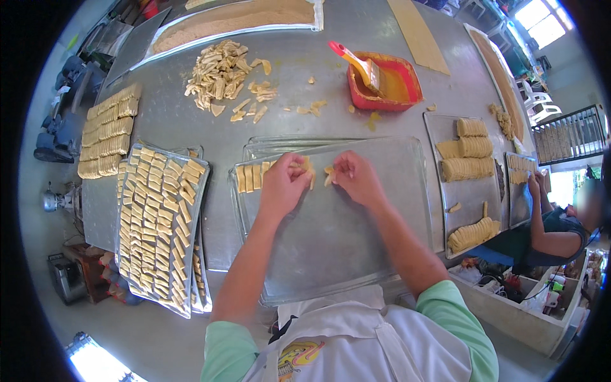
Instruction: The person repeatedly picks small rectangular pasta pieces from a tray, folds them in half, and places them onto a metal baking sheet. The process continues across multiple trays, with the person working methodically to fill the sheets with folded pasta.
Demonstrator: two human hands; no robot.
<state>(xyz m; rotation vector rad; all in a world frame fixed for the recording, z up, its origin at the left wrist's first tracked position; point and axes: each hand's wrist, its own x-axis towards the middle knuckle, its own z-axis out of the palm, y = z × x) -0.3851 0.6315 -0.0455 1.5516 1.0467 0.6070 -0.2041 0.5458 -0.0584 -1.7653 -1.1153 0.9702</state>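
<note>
A metal baking tray (337,248) lies in front of me, stacked on others. A short row of pale dough strips (249,179) runs along its far left edge. My left hand (285,188) is at the right end of that row, fingers closed on a dough strip (311,179) and partly hiding the strips beside it. Just to the right, my right hand (358,179) pinches a small dough piece (329,176) between thumb and fingers. A gap separates the two hands over the tray.
Left stands a tray full of dough strips (149,223), with stacked dough (109,137) behind. Beyond are a dough-scrap pile (217,73) and a red tub (403,70) with a brush (369,73) in it. Another tray (468,197) and a co-worker (554,232) are at right.
</note>
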